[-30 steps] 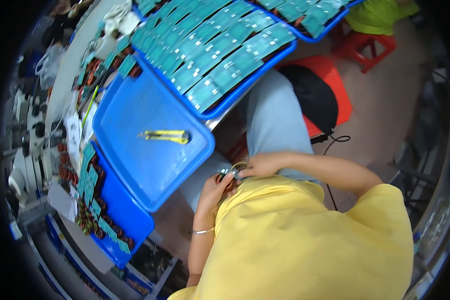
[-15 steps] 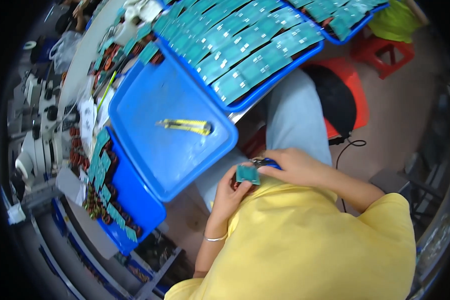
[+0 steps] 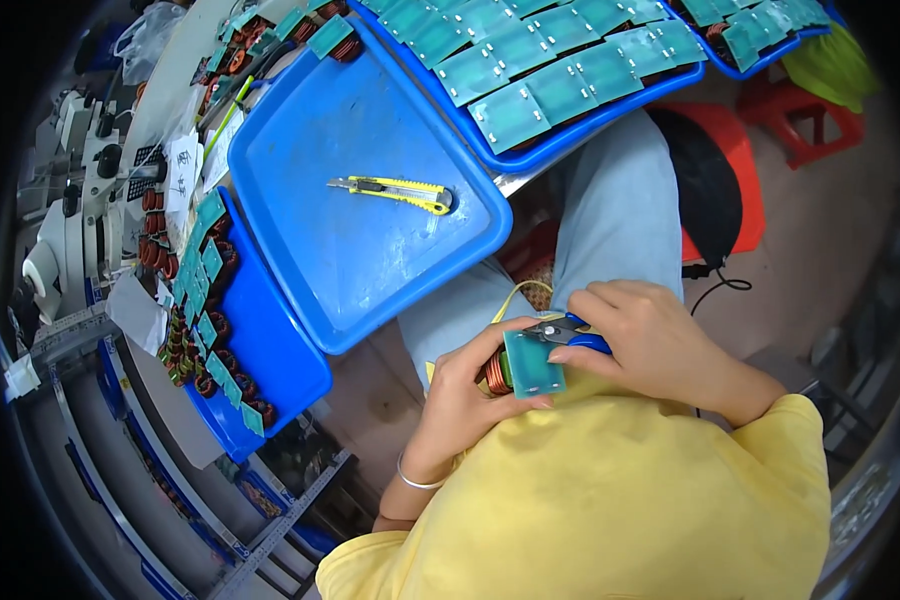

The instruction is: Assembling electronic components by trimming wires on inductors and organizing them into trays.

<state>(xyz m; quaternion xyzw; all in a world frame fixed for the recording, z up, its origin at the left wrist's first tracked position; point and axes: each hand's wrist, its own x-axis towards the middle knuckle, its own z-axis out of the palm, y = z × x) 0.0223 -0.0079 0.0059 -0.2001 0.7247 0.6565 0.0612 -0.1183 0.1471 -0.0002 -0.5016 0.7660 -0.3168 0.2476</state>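
In front of my yellow shirt, my left hand point(image 3: 458, 400) is closed around a copper-wound coil point(image 3: 496, 372) with a square green circuit board point(image 3: 536, 370) on it. The flat face of the board is turned up toward me. My right hand point(image 3: 642, 332) is wrapped around a pair of blue-handled side cutters point(image 3: 588, 338). Their dark jaws lie at the board's upper edge, close to my left fingers. Whether the blades are closed on anything is too small to tell.
Ahead, a blue tray point(image 3: 310, 240) holds a yellow utility knife point(image 3: 395, 192). Boards with coils lie in rows in a second tray point(image 3: 610, 105) at upper right and in a blue bin point(image 3: 288, 375) at left. A red stool point(image 3: 740, 190) stands beyond my knee.
Both hands, with the coil and cutters, appear larger and slightly farther right. The board is turned more fully toward me, and the cutter jaws now show at its upper edge. The whole view has shifted.
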